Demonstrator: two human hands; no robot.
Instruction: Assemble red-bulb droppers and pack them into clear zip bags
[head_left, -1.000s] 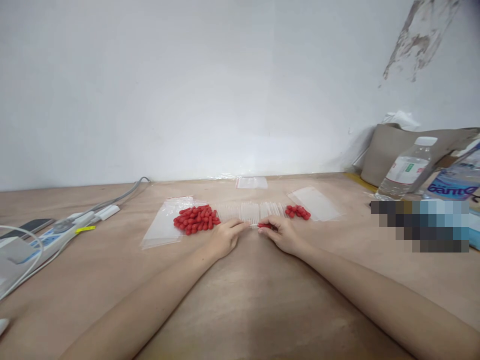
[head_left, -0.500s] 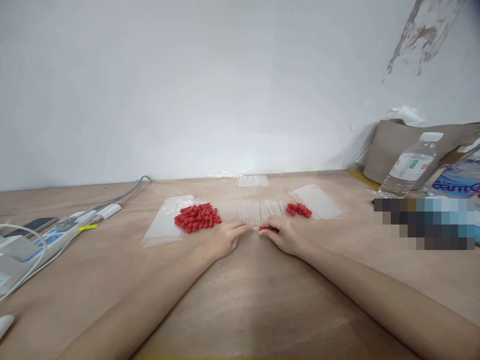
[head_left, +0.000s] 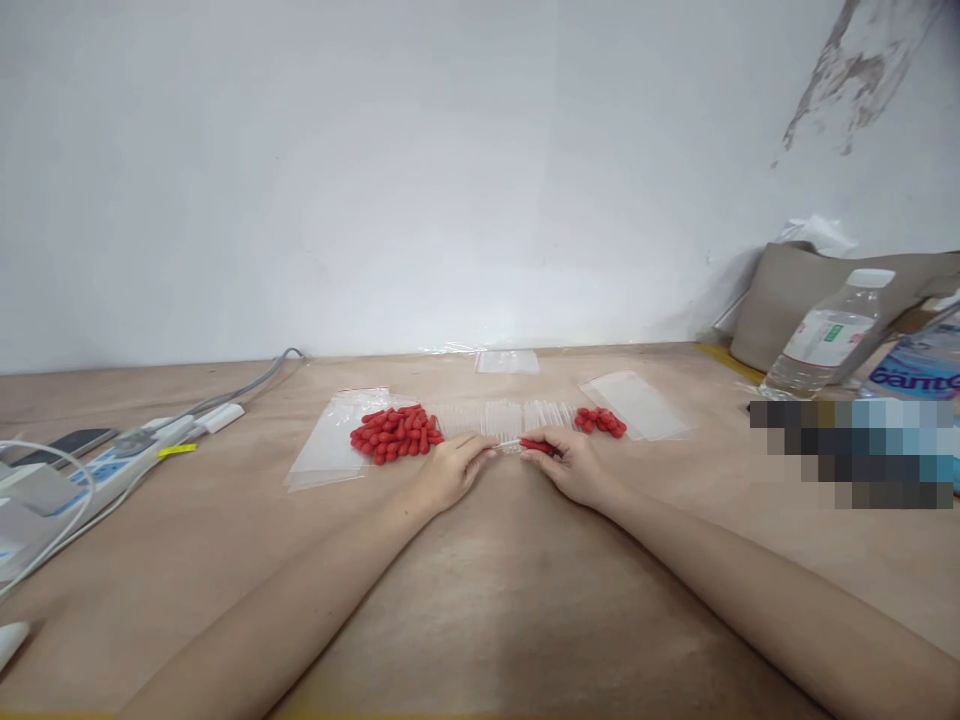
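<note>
Between my hands a clear glass dropper tube [head_left: 509,443] lies crosswise, one end at a red rubber bulb [head_left: 536,446]. My left hand [head_left: 452,472] pinches the tube's left part with its fingertips. In my right hand [head_left: 576,468] the bulb is gripped between thumb and fingers. How far the tube sits in the bulb cannot be made out. Just behind the hands lies a row of several clear tubes [head_left: 501,415]. A large pile of red bulbs [head_left: 396,434] is beside my left hand, and a smaller group of red bulbs [head_left: 600,421] lies beyond my right.
Clear plastic bags [head_left: 319,455] lie under the left pile, with more bags [head_left: 637,405] at right and one bag [head_left: 508,361] near the wall. A power strip [head_left: 124,468] with cables and a phone [head_left: 67,446] occupy the left. A water bottle [head_left: 829,335] stands right.
The tube and bulb have come up slightly and the tube now tilts, its right end higher. My left hand has shifted slightly left. The piles look the same.
</note>
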